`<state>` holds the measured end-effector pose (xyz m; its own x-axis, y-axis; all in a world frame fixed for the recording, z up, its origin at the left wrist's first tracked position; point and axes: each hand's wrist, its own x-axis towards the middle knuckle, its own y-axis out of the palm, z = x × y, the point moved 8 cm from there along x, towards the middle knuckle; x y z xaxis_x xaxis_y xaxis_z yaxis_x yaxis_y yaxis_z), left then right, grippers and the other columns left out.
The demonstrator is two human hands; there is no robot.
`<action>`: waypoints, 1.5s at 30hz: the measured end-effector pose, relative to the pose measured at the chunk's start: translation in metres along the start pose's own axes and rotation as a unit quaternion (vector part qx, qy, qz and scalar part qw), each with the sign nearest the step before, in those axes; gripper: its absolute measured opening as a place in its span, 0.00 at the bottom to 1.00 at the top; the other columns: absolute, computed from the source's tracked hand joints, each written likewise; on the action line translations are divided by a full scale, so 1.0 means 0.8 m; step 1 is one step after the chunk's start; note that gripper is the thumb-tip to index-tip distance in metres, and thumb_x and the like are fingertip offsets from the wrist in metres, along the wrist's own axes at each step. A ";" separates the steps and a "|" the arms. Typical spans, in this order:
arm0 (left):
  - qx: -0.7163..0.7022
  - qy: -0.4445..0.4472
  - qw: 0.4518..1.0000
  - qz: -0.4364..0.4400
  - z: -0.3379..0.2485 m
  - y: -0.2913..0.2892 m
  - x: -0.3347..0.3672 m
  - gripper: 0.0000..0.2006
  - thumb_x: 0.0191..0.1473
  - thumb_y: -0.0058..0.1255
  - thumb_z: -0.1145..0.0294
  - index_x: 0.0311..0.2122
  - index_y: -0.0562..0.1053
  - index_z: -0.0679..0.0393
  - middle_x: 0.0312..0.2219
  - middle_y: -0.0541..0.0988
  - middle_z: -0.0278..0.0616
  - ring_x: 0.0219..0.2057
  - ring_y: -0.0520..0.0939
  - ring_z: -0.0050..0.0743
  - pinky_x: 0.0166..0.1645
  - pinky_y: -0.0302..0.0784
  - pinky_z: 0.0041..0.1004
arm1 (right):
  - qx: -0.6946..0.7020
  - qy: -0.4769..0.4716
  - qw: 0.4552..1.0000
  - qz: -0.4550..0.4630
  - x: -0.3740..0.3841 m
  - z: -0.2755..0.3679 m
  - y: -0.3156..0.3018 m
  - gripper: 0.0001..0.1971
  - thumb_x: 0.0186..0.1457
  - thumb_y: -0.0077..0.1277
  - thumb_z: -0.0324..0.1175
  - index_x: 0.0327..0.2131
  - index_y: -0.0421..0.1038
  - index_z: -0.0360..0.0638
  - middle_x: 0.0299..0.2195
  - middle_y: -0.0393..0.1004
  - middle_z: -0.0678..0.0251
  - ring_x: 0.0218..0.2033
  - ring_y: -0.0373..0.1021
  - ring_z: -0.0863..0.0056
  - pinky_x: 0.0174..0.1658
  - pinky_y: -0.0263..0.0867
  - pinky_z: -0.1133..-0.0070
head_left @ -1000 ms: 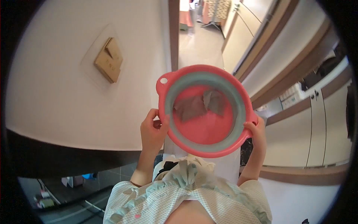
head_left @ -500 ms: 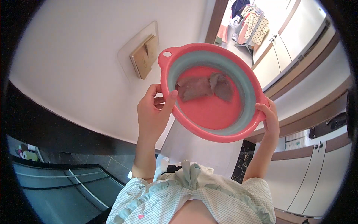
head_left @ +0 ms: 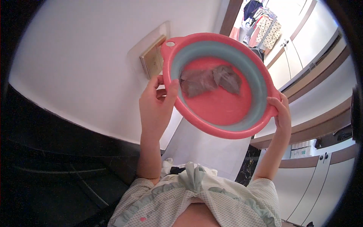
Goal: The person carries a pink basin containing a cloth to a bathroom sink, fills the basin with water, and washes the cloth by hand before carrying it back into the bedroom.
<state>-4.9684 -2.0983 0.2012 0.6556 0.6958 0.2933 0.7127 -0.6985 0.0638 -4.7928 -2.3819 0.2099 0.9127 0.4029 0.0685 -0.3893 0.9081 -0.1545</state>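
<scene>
A round coral-red wash basin with a grey-blue inner wall is held up in front of me, tilted so that its inside faces me. Crumpled grey cloth lies on its red bottom; I cannot tell whether it is one piece or two. My left hand grips the left rim, thumb over the edge and the other fingers partly hidden behind it. On the opposite side my right hand holds the handle tab, thumb on top. A gold light switch on the wall is close behind the basin's left edge, near my left fingertips.
A white wall runs along the left. Lower left is a dark area with a faint framed panel. Ahead, a doorway opens on a rack of hanging clothes. White cabinet doors stand at right, above a pale floor.
The area at lower left, lit before, has gone dark. The basin and my right hand have shifted slightly up and right in view. Both hands keep their hold.
</scene>
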 end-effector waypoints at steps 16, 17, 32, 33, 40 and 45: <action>0.041 -0.093 0.990 0.094 -0.016 0.033 0.012 0.08 0.47 0.49 0.73 0.31 0.66 0.66 0.26 0.71 0.36 0.22 0.73 0.13 0.25 0.66 0.14 | 0.000 0.017 1.000 -0.027 -0.022 0.003 -0.031 0.13 0.38 0.50 0.26 0.32 0.67 0.32 0.25 0.70 0.68 0.26 0.65 0.85 0.31 0.61 0.87; 0.050 -0.103 0.989 0.095 -0.028 0.044 0.010 0.08 0.47 0.49 0.74 0.31 0.66 0.66 0.27 0.71 0.36 0.22 0.73 0.14 0.25 0.66 0.14 | 0.021 0.019 0.999 -0.026 -0.024 0.011 -0.042 0.14 0.38 0.51 0.26 0.33 0.67 0.32 0.26 0.71 0.67 0.27 0.66 0.84 0.31 0.62 0.86; 0.044 -0.176 0.969 0.166 -0.061 0.027 0.003 0.07 0.45 0.46 0.77 0.31 0.66 0.66 0.28 0.71 0.38 0.25 0.75 0.17 0.27 0.68 0.16 | -0.004 0.084 0.992 -0.094 -0.106 0.057 -0.034 0.17 0.37 0.51 0.27 0.35 0.66 0.31 0.24 0.70 0.70 0.24 0.65 0.87 0.28 0.61 0.88; 0.044 -0.174 0.969 0.169 -0.067 0.029 0.004 0.07 0.45 0.46 0.77 0.31 0.66 0.66 0.28 0.71 0.38 0.25 0.75 0.17 0.27 0.68 0.16 | -0.006 0.088 0.991 -0.100 -0.109 0.060 -0.037 0.17 0.37 0.51 0.26 0.35 0.66 0.31 0.24 0.70 0.70 0.23 0.65 0.87 0.27 0.61 0.88; 0.045 -0.167 0.969 0.176 -0.086 0.043 -0.007 0.07 0.43 0.47 0.77 0.30 0.66 0.65 0.27 0.72 0.37 0.25 0.76 0.18 0.27 0.69 0.16 | 0.007 0.078 0.990 -0.116 -0.126 0.068 -0.055 0.17 0.37 0.51 0.26 0.35 0.66 0.31 0.24 0.70 0.69 0.23 0.65 0.87 0.27 0.61 0.88; 0.019 -0.143 0.973 0.180 -0.076 0.029 0.003 0.07 0.43 0.48 0.77 0.30 0.66 0.65 0.27 0.72 0.37 0.24 0.75 0.19 0.27 0.69 0.17 | 0.002 0.062 0.989 -0.135 -0.125 0.070 -0.038 0.17 0.37 0.50 0.26 0.35 0.66 0.31 0.23 0.69 0.69 0.22 0.65 0.86 0.27 0.61 0.88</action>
<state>-4.9655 -2.1229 0.2615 0.9031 0.4293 0.0121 0.4295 -0.9026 -0.0306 -4.8794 -2.4437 0.2629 0.9915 0.1295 -0.0144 -0.1302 0.9812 -0.1425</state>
